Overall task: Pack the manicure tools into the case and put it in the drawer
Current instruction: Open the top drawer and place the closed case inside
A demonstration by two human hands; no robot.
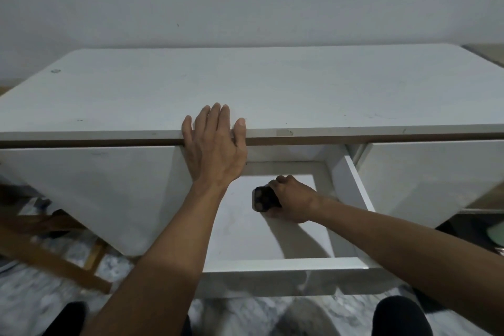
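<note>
The white drawer (286,263) of the desk is pulled out toward me. Inside it, my right hand (293,199) grips a small black manicure case (264,199), held low over or on the drawer's white bottom; I cannot tell whether it touches. The case looks closed, and no loose tools are in view. My left hand (215,144) lies flat with spread fingers on the front edge of the white desk top (272,84), just left of the drawer opening.
Closed white drawer fronts flank the open one at left (95,185) and right (431,177). A wooden frame (54,254) stands on the marbled floor at lower left. My dark-clad knees show at the bottom edge. A plain wall rises behind the desk.
</note>
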